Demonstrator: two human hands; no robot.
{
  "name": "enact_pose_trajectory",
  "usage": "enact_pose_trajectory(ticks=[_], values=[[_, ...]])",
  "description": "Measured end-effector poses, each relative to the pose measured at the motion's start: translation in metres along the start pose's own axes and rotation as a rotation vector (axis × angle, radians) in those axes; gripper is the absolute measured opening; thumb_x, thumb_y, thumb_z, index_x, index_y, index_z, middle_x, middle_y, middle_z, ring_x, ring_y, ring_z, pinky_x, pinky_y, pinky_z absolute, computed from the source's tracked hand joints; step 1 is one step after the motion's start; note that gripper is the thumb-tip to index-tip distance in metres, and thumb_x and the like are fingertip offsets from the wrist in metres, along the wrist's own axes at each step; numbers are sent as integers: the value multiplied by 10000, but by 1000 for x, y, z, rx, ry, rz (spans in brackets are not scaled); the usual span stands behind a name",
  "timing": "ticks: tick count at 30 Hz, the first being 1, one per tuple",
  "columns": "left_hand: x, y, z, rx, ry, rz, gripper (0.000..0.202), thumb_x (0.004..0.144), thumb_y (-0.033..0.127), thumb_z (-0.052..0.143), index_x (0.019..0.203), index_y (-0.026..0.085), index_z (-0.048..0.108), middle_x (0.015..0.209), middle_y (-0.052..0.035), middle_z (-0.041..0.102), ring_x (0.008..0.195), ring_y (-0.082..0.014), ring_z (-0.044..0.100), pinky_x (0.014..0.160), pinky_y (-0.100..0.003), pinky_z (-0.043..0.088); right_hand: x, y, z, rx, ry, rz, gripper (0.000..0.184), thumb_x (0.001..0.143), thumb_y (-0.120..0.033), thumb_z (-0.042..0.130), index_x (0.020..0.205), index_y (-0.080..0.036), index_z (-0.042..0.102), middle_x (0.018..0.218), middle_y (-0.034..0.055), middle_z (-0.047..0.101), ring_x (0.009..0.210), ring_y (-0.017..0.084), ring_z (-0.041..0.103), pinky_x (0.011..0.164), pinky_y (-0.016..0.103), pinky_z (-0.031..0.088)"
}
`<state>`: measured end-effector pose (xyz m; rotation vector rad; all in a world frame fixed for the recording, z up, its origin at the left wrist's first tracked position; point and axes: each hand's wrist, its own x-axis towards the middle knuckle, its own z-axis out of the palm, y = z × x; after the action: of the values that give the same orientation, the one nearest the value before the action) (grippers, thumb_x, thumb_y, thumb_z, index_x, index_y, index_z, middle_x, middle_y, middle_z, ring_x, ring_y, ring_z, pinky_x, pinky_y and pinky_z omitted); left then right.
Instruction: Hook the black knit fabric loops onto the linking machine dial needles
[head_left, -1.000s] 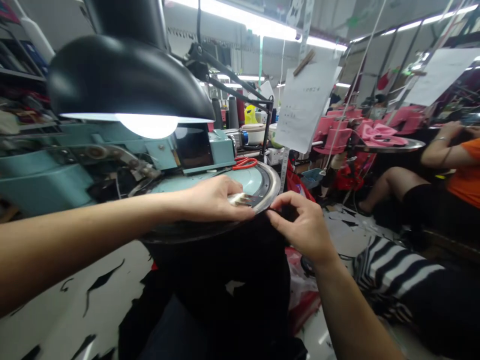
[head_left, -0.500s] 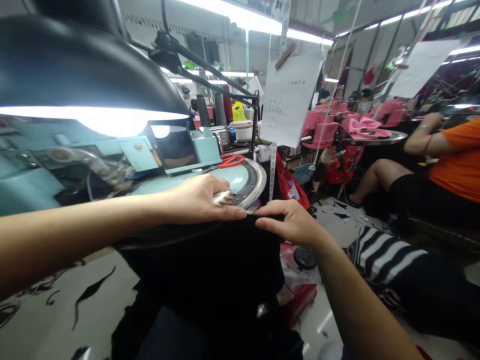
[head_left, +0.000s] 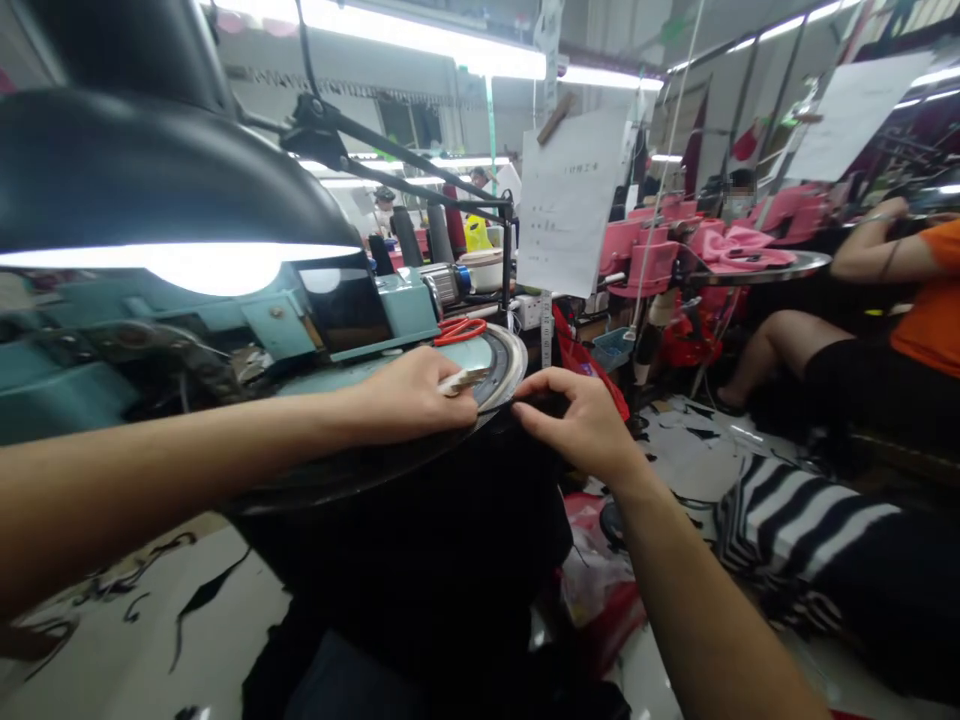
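two bare hands meet at the near edge of a round metal dial (head_left: 504,372) on a teal sewing machine (head_left: 397,305). the left hand (head_left: 405,397) rests on the dial, its fingers (head_left: 450,412) curled and pressed close together around a small pale tool (head_left: 463,380), which pokes out toward the dial's rim. the right hand (head_left: 579,425) sits just past the left, its thumb and forefinger pinching the edge of a black cloth (head_left: 420,560), with the other fingers slightly spread. the cloth lies against the dial's near edge and drops in a heavy mass below both hands. red scissors (head_left: 461,331) lie on the far side of the dial, near the left hand's fingertips but not touching them. a black desk lamp (head_left: 165,170) hangs over the machine, well above the left forearm, leaving open room over the dial. off to the right, a striped cloth (head_left: 802,530) lies low beside the right forearm, and a co-worker in an orange shirt (head_left: 930,300) sits well apart, near a round table piled with pink garments (head_left: 739,245).
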<state>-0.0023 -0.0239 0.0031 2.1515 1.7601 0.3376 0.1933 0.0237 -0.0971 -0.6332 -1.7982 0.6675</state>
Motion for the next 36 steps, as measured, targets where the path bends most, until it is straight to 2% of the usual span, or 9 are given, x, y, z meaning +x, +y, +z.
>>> enact_pose_trajectory(ticks=[14,18,21,23,25,28,31,34,36], values=[[20,10,7,42,89,-100,376,697,481,608,532,201,420,487,38,415,460,-105,391,430,-237,256,14,22,5,297,17,68,238,781,-395,762,807,-181,661,765,5,686,677,143,627,609,245,497],[23,13,9,60,135,-103,391,700,473,612,516,206,393,469,40,382,448,-102,356,420,-254,229,12,35,0,78,50,275,368,711,-498,793,775,-196,592,666,-18,625,574,161,613,530,272,521],[19,15,14,64,156,-100,350,702,477,609,531,202,477,502,18,467,474,-129,428,434,-271,266,-19,20,7,-163,291,290,250,773,-393,756,870,-200,631,876,65,661,729,214,632,701,370,558],[18,16,18,63,171,-89,371,688,529,632,553,199,534,542,-2,526,513,-155,486,460,-284,303,-49,-10,27,-295,543,154,169,853,-313,686,989,-221,646,1034,110,648,877,256,635,849,422,537],[22,14,23,56,180,-62,380,670,552,659,570,196,573,564,-15,554,539,-176,516,485,-298,323,-79,-49,62,-257,592,1,168,899,-226,626,1065,-251,631,1028,98,662,949,262,647,881,401,538],[24,14,20,-4,190,22,355,704,524,657,606,189,595,597,-23,573,565,-183,537,521,-303,345,-108,-91,134,-165,201,6,209,865,-186,645,1063,-250,627,983,89,711,885,256,690,737,352,577],[-5,7,-5,-69,274,145,334,777,510,630,750,179,595,726,-26,610,659,-172,556,576,-284,374,-116,-92,173,-388,-118,299,216,736,-142,714,928,-227,663,818,78,722,699,282,701,596,373,566],[-78,-28,-35,-187,497,262,413,787,560,662,910,187,534,784,-4,600,663,-146,531,587,-265,391,-119,-91,146,-473,-52,381,129,781,-94,598,822,-194,670,802,106,706,714,281,702,621,386,563],[-136,-64,-37,-386,514,225,396,917,586,499,827,201,486,651,26,537,528,-114,476,529,-262,385,-123,-104,119,-315,-79,401,149,874,-195,544,879,-199,693,839,86,702,700,234,696,574,330,553]])
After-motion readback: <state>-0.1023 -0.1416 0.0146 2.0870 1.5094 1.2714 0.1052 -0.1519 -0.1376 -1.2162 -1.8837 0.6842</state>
